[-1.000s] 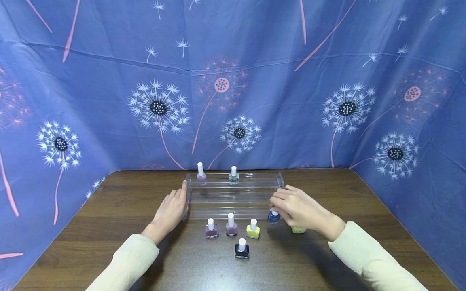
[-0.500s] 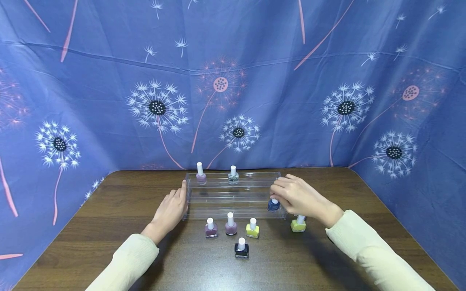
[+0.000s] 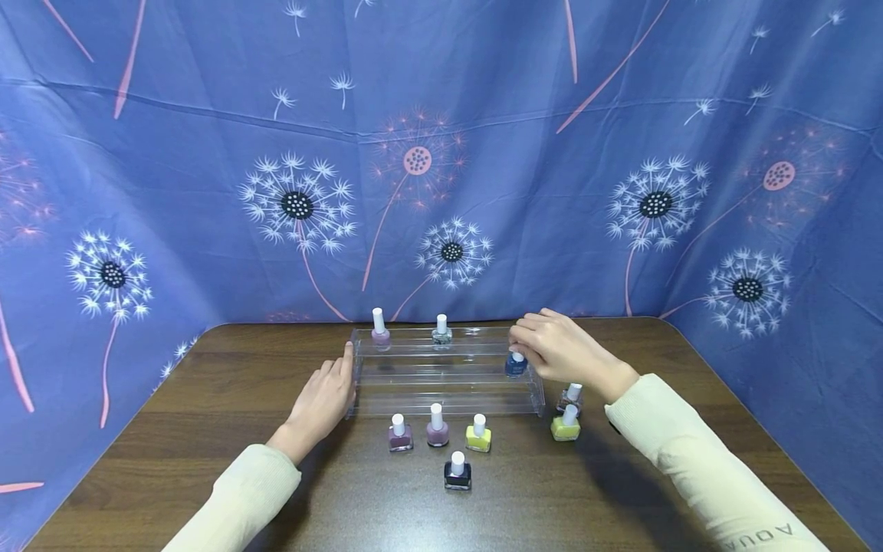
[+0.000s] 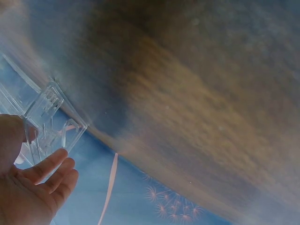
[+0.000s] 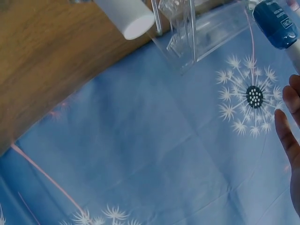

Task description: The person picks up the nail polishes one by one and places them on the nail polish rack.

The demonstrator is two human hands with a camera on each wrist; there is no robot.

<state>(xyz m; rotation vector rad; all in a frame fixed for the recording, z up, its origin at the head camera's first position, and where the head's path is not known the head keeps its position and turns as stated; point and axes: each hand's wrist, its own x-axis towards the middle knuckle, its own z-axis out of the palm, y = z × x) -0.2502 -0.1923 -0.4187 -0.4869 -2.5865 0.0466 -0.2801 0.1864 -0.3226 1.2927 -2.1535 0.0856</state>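
Observation:
A clear stepped display rack (image 3: pixel 441 376) stands on the wooden table. My left hand (image 3: pixel 317 399) rests against its left side, fingers fairly straight; in the left wrist view the fingers (image 4: pixel 51 164) lie at the clear side panel. With its fingertips, my right hand (image 3: pixel 569 345) pinches the white cap of a blue nail polish bottle (image 3: pixel 515 365), above the right end of the rack's middle tier. The right wrist view shows the blue bottle only at its edge. On the top tier stand a lilac nail polish (image 3: pixel 381 339) and a glittery one (image 3: pixel 441 336).
In front of the rack are a dark purple bottle (image 3: pixel 400 437), a mauve one (image 3: pixel 437 433), a yellow one (image 3: pixel 478 438) and a black one (image 3: pixel 457 477). Right of it stand a yellow-green bottle (image 3: pixel 566 429) and a dark one (image 3: pixel 569 399). A blue curtain (image 3: pixel 538 192) hangs behind.
My right hand has carried the blue bottle away from me, from the rack's front edge to over its middle tier, uncovering the bottles at right. My left hand has stayed put.

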